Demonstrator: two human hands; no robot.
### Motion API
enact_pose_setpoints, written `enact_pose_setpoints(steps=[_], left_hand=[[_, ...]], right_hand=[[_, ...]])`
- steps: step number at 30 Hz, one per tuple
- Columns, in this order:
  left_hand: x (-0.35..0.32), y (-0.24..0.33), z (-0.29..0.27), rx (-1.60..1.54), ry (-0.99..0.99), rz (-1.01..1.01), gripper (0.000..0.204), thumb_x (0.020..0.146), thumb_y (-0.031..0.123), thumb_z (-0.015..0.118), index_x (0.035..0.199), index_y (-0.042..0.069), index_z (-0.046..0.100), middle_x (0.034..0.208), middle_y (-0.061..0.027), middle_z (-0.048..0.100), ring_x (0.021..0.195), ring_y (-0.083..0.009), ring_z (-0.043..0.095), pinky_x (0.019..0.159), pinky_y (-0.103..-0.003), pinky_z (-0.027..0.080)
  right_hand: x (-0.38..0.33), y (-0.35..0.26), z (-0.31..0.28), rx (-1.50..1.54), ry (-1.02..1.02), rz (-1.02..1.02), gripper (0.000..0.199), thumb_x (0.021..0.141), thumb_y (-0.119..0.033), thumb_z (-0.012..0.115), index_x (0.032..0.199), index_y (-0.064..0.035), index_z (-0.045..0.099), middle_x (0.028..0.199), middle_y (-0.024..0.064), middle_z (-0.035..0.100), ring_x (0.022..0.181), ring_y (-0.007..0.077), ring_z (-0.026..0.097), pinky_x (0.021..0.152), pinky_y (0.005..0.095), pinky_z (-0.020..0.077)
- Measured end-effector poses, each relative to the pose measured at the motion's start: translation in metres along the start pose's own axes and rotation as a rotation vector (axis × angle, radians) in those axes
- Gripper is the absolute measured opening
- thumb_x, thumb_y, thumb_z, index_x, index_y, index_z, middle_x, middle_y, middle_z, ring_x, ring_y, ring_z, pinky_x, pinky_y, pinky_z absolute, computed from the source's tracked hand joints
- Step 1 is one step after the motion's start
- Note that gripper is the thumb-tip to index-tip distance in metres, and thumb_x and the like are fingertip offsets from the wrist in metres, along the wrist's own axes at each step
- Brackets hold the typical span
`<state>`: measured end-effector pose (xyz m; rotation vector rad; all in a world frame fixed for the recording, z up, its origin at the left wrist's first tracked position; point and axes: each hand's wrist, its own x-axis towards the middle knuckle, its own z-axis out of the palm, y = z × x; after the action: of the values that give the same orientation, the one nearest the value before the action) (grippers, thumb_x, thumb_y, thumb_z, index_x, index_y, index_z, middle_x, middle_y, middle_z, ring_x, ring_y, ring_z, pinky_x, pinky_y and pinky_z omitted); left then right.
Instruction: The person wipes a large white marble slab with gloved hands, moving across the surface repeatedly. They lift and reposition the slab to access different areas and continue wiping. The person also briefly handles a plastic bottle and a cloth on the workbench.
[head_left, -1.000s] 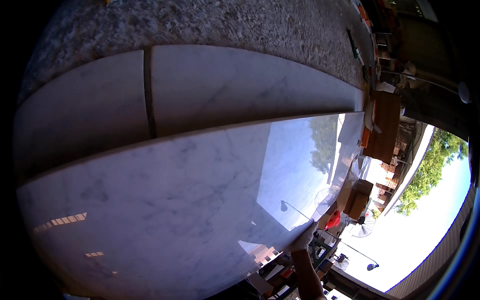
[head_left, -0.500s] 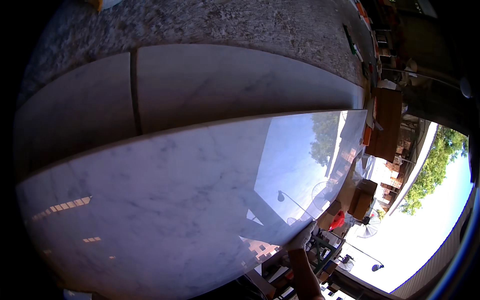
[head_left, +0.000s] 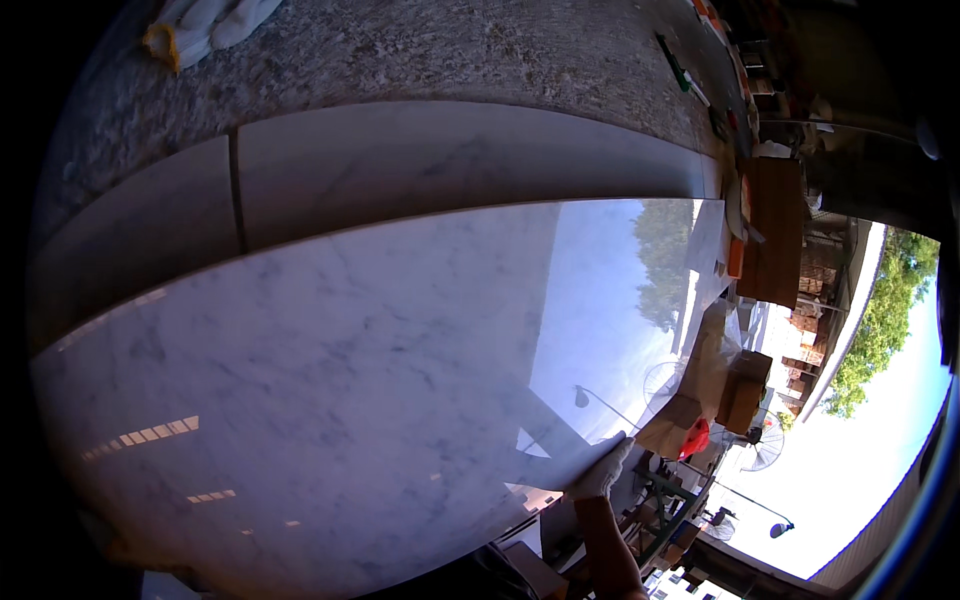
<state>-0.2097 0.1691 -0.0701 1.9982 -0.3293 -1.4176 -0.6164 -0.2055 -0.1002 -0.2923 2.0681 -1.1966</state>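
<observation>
The view has shifted over the last second: the seam between the upright marble pieces has slid toward the left, and a pair of work gloves (head_left: 205, 25) has come into the upper left of the frame. The right hand (head_left: 603, 470) has stayed at the slab's lower right edge, so the work remains at that edge.

The right hand wears a white glove and lies flat, fingers together and extended, on the rim of the polished marble slab (head_left: 330, 400) – it grips nothing. The left hand is not in view.

Count:
- Marble slab, large, glossy, filling the centre and lower left: one.
- Upright marble pieces (head_left: 450, 165) behind it, split by one seam: two.
- Gloves on the granite top (head_left: 450, 50) – apparently one pair.
- Cardboard boxes (head_left: 745, 385) at lower right: at least two.
</observation>
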Motion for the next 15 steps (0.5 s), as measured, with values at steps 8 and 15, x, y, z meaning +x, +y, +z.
enact_pose_setpoints(steps=[8, 15], left_hand=[[-0.021, 0.006, 0.001, 0.027, 0.007, 0.006, 0.035, 0.106, 0.022, 0.043, 0.126, -0.003, 0.056, 0.121, -0.0149, 0.063, 0.104, -0.025, 0.062, 0.075, -0.035, 0.056], [-0.017, 0.008, 0.006, -0.269, 0.055, -0.06, 0.043, 0.108, 0.029, 0.039, 0.135, -0.002, 0.051, 0.132, -0.0144, 0.06, 0.115, -0.0255, 0.059, 0.086, -0.036, 0.056]], right_hand=[[-0.011, -0.003, 0.009, 0.023, 0.001, 0.021, 0.078, 0.104, -0.066, 0.03, 0.153, -0.0063, 0.036, 0.155, 0.0101, 0.039, 0.138, 0.0284, 0.041, 0.118, 0.0405, 0.0322], [0.009, 0.007, -0.009, 0.069, -0.049, 0.042, 0.078, 0.104, -0.067, 0.029, 0.155, -0.008, 0.034, 0.156, 0.0083, 0.038, 0.139, 0.0276, 0.04, 0.118, 0.0419, 0.0311]])
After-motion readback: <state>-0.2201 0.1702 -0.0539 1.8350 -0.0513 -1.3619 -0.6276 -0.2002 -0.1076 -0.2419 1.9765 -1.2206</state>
